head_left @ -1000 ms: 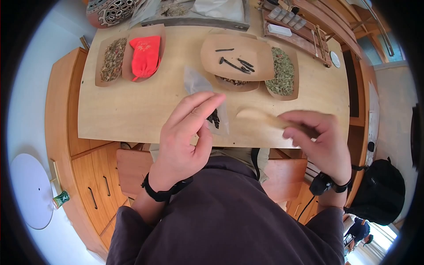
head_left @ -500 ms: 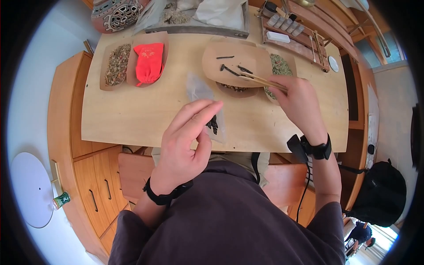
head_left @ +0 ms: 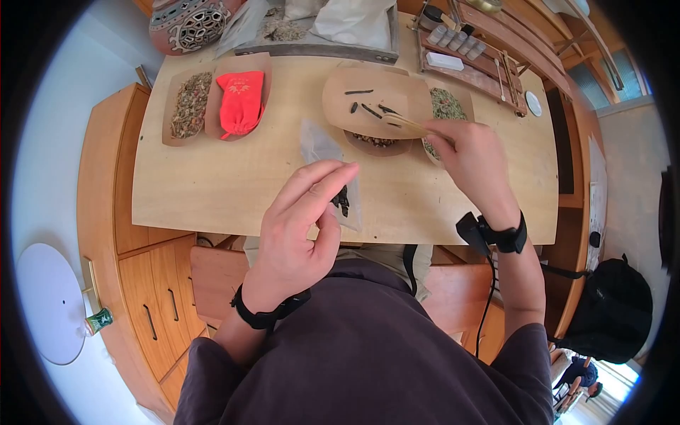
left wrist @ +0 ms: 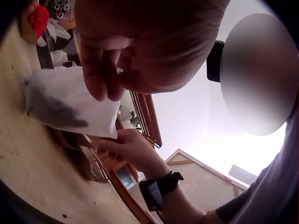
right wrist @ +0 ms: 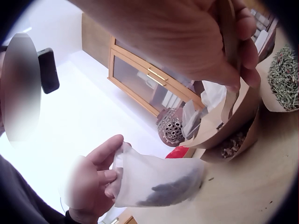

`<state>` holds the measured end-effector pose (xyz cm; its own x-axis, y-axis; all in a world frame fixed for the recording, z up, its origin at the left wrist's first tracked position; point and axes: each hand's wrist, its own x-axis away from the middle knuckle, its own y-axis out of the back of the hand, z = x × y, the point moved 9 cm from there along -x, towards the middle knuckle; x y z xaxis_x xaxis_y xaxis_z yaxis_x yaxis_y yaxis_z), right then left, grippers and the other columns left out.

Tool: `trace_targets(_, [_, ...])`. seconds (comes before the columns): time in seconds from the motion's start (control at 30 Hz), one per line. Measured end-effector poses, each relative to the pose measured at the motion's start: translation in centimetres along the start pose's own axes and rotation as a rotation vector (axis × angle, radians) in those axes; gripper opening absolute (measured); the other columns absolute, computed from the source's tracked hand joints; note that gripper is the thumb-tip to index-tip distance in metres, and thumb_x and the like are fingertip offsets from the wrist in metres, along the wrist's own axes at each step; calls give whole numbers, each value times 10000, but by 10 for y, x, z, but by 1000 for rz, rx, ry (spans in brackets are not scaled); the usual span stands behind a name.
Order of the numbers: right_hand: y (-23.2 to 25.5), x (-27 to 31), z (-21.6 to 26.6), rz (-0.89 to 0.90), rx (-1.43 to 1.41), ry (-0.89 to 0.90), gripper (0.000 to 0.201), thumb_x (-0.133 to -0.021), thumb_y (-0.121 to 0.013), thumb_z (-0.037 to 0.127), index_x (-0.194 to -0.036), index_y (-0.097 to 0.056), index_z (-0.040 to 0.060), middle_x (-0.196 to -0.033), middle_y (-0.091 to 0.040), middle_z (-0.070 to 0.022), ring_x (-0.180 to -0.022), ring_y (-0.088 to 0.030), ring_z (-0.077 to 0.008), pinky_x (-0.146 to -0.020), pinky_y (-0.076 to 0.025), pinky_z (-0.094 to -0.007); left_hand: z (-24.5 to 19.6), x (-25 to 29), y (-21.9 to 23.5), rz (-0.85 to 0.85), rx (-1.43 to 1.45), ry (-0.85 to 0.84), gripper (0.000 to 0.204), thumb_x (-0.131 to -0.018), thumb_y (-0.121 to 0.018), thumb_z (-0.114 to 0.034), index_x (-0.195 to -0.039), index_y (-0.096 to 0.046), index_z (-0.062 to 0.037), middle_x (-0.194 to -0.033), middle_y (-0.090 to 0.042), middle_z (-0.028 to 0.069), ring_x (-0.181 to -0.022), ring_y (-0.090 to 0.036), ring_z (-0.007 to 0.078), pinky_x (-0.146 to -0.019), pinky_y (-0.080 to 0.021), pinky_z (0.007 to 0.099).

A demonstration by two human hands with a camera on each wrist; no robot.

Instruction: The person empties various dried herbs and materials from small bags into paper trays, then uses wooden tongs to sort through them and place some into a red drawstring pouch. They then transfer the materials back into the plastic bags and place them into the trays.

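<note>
My left hand (head_left: 297, 223) pinches the mouth of a white translucent pouch (right wrist: 140, 172) between thumb and fingers. Several dark dried sticks (right wrist: 170, 191) show through the pouch's lower end. In my right hand (head_left: 471, 159) is a pair of bamboo tweezers (head_left: 409, 125), tips down at the right side of a brown paper tray (head_left: 400, 85). Several slim black pieces (head_left: 372, 111) lie scattered in that tray, some right at the tweezer tips. The tray rests over another paper tray (head_left: 397, 149) of brown bits.
Beside the right hand stands a paper tray of green dried herb (head_left: 448, 105). At the left are a tray of mixed herbs (head_left: 190, 106) and a red drawstring pouch (head_left: 241, 104) in its own tray. A grey tray (head_left: 319, 51) and a wooden rack (head_left: 489, 67) line the back.
My right hand has carried the tweezers up from the table's front right to the paper tray. Black pieces there have shifted slightly. The left hand keeps its place with the pouch.
</note>
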<state>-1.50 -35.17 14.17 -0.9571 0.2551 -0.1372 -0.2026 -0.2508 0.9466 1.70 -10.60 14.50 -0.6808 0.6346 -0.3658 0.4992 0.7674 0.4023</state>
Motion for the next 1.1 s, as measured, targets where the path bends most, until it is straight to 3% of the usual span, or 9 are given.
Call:
trace_targets(0.07, [16,8,0,-28,-87,-40,207,-930,-705,159,-1100,-800,88,-900,-744,-192,-827,-724,-372,-741,-574,-430,1,1,0,2,9,32,584,-825,-527,180,-1368,-656,8,-1297,-649,163,-1020,-668,260,-768,-545,309])
trace_targets(0.17, [34,30,-4,14,-430,-137,234,-931,-755,116,-1147,-788,31,-906,-775,-170,-815,-758,-242,-755,-577,-332,3,1,3,-28,-31,1,535,-870,-532,151,-1358,-677,-16,-1330,-645,139,-923,-640,168,-735,-530,265])
trace_targets(0.27, [47,61,7,180,-690,-269,247,-922,-786,50,-1156,-775,-30,-936,-790,-128,-853,-721,-119,-783,-565,-266,5,0,3,-28,-22,15,547,-870,-530,154,-1369,-671,-19,-1342,-640,134,-934,-640,164,-735,-531,263])
trace_targets(0.37, [48,85,17,312,-657,-300,246,-914,-789,7,-1154,-776,-43,-972,-795,-96,-874,-692,-77,-783,-563,-247,4,-3,0,-30,-15,23,554,-869,-532,156,-1376,-668,-21,-1349,-637,131,-940,-640,163,-734,-532,261])
trace_targets(0.5, [27,104,19,361,-756,-372,225,-926,-770,0,-1144,-766,-58,-938,-787,-103,-808,-682,-66,-729,-557,-233,3,-4,-5,-24,18,18,553,-871,-535,157,-1377,-669,-22,-1349,-637,133,-975,-649,175,-735,-537,263])
trace_targets(0.73, [13,93,29,229,-599,-259,228,-923,-768,79,-1136,-775,0,-922,-767,-180,-683,-698,-232,-656,-548,-312,0,-5,-14,15,21,17,548,-869,-541,156,-1372,-671,-20,-1351,-638,142,-1017,-660,195,-743,-545,264])
trace_targets(0.83, [14,90,40,114,-620,-164,241,-920,-770,74,-1151,-771,6,-928,-773,-169,-684,-699,-241,-645,-543,-306,0,-5,-14,19,14,20,549,-868,-541,156,-1371,-672,-18,-1349,-638,142,-1018,-660,194,-743,-546,264])
trace_targets(0.93, [23,88,40,161,-568,-210,248,-915,-778,77,-1154,-772,11,-920,-773,-152,-697,-713,-221,-631,-528,-287,0,-6,-12,16,-8,12,554,-866,-540,158,-1375,-670,-18,-1348,-638,142,-1017,-658,192,-740,-546,264])
trace_targets(1.1, [51,77,16,-12,-482,-265,253,-924,-768,67,-1167,-768,-5,-931,-765,-146,-764,-727,-189,-683,-531,-279,1,-6,-12,0,7,4,596,-822,-519,174,-1373,-661,-4,-1320,-641,149,-1003,-661,229,-733,-541,289])
